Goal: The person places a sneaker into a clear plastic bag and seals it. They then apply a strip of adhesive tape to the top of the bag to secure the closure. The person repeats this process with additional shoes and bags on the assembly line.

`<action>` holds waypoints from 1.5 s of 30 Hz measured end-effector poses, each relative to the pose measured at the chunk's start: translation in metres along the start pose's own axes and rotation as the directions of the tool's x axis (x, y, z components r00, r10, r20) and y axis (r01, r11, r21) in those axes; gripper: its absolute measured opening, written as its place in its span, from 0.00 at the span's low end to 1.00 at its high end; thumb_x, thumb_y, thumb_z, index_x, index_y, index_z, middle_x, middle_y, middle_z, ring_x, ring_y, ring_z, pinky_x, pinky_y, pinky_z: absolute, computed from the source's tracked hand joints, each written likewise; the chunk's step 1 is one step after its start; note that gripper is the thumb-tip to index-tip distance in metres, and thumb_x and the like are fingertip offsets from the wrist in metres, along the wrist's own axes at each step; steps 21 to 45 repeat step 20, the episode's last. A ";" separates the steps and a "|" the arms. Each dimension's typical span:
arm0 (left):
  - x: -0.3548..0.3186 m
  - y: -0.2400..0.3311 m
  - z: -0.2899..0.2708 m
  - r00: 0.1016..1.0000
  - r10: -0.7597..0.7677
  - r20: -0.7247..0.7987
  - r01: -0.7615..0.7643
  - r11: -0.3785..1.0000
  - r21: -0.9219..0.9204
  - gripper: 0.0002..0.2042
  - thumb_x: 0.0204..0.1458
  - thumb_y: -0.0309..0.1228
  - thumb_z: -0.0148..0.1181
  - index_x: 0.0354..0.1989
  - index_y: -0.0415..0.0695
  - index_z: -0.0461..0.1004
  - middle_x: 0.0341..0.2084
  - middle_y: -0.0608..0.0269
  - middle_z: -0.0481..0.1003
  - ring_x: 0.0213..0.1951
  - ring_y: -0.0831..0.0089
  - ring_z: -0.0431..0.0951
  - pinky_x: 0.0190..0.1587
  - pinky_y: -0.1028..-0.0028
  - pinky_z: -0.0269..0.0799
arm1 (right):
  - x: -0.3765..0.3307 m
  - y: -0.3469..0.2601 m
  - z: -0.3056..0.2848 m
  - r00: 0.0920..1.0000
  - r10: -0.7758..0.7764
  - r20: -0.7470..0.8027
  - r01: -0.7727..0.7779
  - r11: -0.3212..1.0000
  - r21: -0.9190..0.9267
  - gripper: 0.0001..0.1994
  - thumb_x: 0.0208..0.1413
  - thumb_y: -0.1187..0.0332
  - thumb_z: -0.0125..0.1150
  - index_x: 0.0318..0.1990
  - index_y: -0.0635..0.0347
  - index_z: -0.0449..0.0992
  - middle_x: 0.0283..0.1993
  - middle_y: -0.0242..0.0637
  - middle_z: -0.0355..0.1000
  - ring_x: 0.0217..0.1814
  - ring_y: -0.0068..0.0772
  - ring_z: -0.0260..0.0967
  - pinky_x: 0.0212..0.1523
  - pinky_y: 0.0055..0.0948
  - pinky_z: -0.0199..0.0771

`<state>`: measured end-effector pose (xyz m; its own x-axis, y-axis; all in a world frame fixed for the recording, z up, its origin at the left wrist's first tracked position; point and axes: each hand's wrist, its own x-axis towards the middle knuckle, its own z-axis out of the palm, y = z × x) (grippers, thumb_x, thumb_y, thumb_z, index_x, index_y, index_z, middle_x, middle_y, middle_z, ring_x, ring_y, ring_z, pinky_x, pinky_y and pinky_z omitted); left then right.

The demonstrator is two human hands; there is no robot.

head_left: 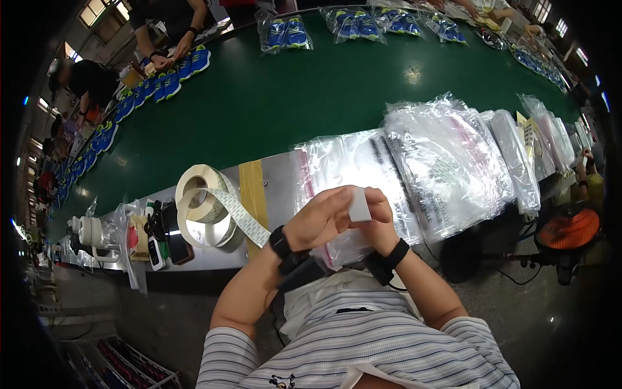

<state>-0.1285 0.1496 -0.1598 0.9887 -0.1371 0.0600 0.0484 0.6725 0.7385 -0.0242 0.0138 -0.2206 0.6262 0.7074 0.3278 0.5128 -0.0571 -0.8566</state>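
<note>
A small white square piece (359,206), which looks like a sticker or card, is pinched between my two hands above the clear plastic bags. The fingers of my left hand (317,222) close on its left edge. My right hand (381,223) has its fingers curled around the other side. Beneath them, a flat pile of clear plastic bags (340,162) with a pink strip lies on the bench. To the left stands a roll of printed stickers (202,194), its loose strip (243,217) trailing toward my left wrist.
A thicker stack of clear bags (447,168) lies to the right. Across the green conveyor belt (272,97), blue shoes (165,84) line the left edge and bagged pairs (285,34) sit at the far side. An orange fan (569,228) stands right; a phone (179,240) lies left.
</note>
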 end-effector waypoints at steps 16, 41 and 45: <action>0.031 -0.020 -0.028 0.947 -0.288 -0.143 0.190 0.860 -0.475 0.36 0.57 0.61 0.42 0.58 0.37 0.56 0.47 0.47 0.70 0.47 0.53 0.74 0.58 0.40 0.60 | -0.017 -0.053 -0.054 0.947 0.007 0.321 -0.029 0.998 0.064 0.31 0.56 0.65 0.60 0.63 0.67 0.54 0.58 0.46 0.64 0.57 0.44 0.66 0.55 0.38 0.68; -0.014 0.001 -0.001 0.882 -0.287 -0.373 0.102 0.891 -0.443 0.42 0.57 0.63 0.39 0.69 0.41 0.43 0.64 0.41 0.52 0.61 0.50 0.62 0.59 0.35 0.54 | -0.030 -0.043 -0.034 0.910 -0.102 0.403 0.332 0.762 -0.557 0.38 0.50 0.61 0.68 0.65 0.63 0.53 0.63 0.42 0.61 0.65 0.43 0.59 0.65 0.43 0.58; -0.014 0.001 -0.001 0.882 -0.287 -0.373 0.102 0.891 -0.443 0.42 0.57 0.63 0.39 0.69 0.41 0.43 0.64 0.41 0.52 0.61 0.50 0.62 0.59 0.35 0.54 | -0.030 -0.043 -0.034 0.910 -0.102 0.403 0.332 0.762 -0.557 0.38 0.50 0.61 0.68 0.65 0.63 0.53 0.63 0.42 0.61 0.65 0.43 0.59 0.65 0.43 0.58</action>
